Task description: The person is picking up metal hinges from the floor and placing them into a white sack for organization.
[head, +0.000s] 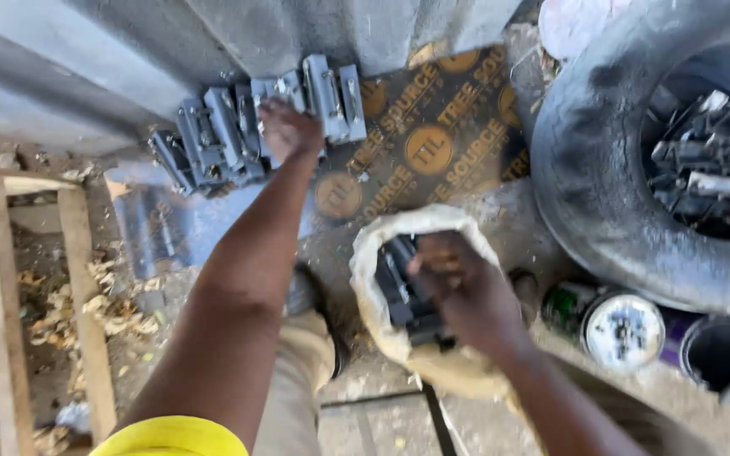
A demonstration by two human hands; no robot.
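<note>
A row of grey metal brackets (255, 127) is stood on edge along the foot of a grey wall (128, 51), each piece leaned against the next so that the row is kept upright by the wall. About 7 pieces can be counted, though the blur makes the number uncertain. The left hand (289, 131) is stretched out to the middle of this row and is laid on the tops of the pieces; the fingers appear curled down over 1 of them, but whether a piece is actually gripped cannot be told.

The right hand (458, 287) is pushed into the mouth of a pale sack (382, 253), whose rim is folded back so that the opening is held wide. Dark metal pieces (399, 291) of a similar kind are seen inside; at least 2 can be made out. The fingers are bent around these pieces, seemingly closed on 1, though the grip itself is partly hidden by the back of the hand.

The row is set on a brown printed board (433, 143) laid flat on the dusty ground, by which the pieces are kept out of the dirt. To the right, 1 large black tyre (601, 186) lies flat with metal scrap heaped in its hollow. Below it 2 tins (623, 329) stand, 1 lidded and 1 open. At the left, a wooden frame (2, 279) rests among wood shavings.
</note>
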